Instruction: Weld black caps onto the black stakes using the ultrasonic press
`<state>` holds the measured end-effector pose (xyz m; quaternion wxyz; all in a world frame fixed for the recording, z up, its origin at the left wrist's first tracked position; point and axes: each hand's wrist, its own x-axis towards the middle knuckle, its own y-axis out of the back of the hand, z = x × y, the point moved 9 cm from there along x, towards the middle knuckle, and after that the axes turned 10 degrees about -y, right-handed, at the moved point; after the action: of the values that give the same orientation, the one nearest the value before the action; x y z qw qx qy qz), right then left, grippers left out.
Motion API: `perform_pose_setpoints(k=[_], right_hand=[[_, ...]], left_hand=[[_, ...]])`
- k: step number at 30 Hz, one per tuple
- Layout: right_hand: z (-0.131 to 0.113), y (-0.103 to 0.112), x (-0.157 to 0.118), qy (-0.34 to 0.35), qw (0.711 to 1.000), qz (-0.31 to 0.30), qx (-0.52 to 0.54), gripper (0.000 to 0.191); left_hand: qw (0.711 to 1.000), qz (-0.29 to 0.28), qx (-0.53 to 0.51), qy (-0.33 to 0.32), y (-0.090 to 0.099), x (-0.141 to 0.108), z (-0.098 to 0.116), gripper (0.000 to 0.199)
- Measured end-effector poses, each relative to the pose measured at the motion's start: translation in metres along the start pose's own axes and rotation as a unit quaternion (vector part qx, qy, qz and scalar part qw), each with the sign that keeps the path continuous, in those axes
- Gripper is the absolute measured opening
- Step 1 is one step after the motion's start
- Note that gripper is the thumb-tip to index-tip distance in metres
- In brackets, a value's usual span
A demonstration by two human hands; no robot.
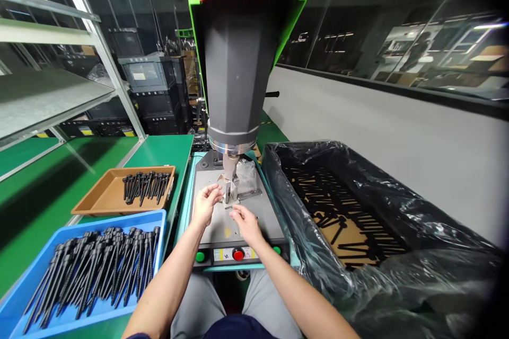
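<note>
My left hand (207,204) is beside the metal fixture (231,192) on the machine's grey base plate (217,225). Its fingers are curled with the tips close together at the fixture's left side. My right hand (246,223) is just in front of the fixture, thumb and fingers pinched; whatever lies between the fingertips of either hand is too small to make out. Directly above the fixture, the metal horn (230,165) of the press-like machine (238,63) points down. A clear plastic bag (247,175) lies behind the fixture, to the right.
To the left, a blue tray (162,222) and a brown tray (99,196) hold many black ribbed rod-like parts. A large bin lined with black plastic (318,243) holds more on the right. Green buttons (200,257) and a red button (238,255) line the machine's front edge.
</note>
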<state>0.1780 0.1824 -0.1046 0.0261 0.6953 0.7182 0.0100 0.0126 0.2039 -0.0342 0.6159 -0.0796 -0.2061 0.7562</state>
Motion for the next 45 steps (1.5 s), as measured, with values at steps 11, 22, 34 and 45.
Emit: perform_pose_setpoints(k=[11, 22, 34, 45], right_hand=[[-0.051, -0.006, 0.045, 0.056, 0.992, 0.1, -0.046, 0.047], [-0.093, 0.005, 0.085, 0.143, 0.96, 0.152, -0.186, 0.034], [-0.108, 0.01, 0.069, 0.141, 0.965, 0.145, -0.168, 0.028], [-0.047, 0.02, -0.006, -0.065, 0.997, -0.024, 0.022, 0.04]], left_hand=[[1.0, -0.002, -0.011, -0.004, -0.004, 0.002, 0.004, 0.051], [1.0, -0.004, 0.01, -0.019, -0.004, 0.003, 0.004, 0.045], [1.0, 0.009, 0.016, -0.025, 0.001, -0.001, 0.006, 0.042], [0.996, -0.009, 0.086, -0.015, 0.009, -0.018, -0.008, 0.042]])
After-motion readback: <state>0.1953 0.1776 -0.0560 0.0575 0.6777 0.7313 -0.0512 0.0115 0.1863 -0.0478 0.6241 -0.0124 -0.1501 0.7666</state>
